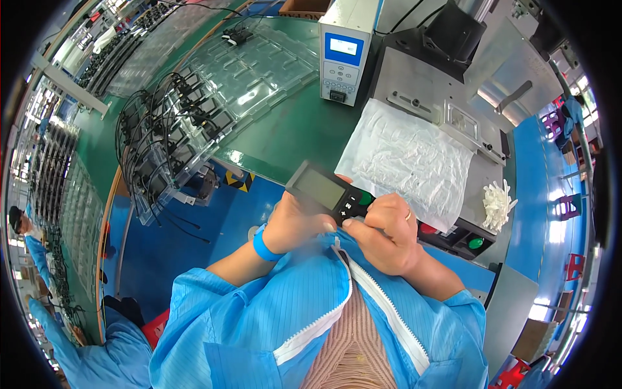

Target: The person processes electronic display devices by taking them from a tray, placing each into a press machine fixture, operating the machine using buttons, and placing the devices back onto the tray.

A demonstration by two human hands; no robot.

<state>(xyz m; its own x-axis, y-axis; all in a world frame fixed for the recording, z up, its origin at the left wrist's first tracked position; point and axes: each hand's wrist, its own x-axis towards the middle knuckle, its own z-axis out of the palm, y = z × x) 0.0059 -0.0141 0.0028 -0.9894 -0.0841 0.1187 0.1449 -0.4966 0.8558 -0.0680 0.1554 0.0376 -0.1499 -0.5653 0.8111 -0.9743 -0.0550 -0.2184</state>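
A dark handheld device with a grey screen and a few buttons (317, 188) is held in front of my chest, tilted, between both hands. My left hand (291, 223) wears a blue wristband and grips the device's left and lower side, its thumb along the near edge; it is slightly blurred. Around the device's right end, beside the buttons, the fingers of my right hand (385, 236) are curled, with the thumb pressed close to the near edge. A green patch shows just left of the right-hand fingers. The device's underside is hidden.
Clear plastic trays (275, 55) and black parts with cables (172, 123) lie on the green table (272, 146). A white control box (340, 55) stands beside a press (414, 71). White padding (405, 155) covers the press base, near a white pile (497, 206). Another person (110, 350) is at lower left.
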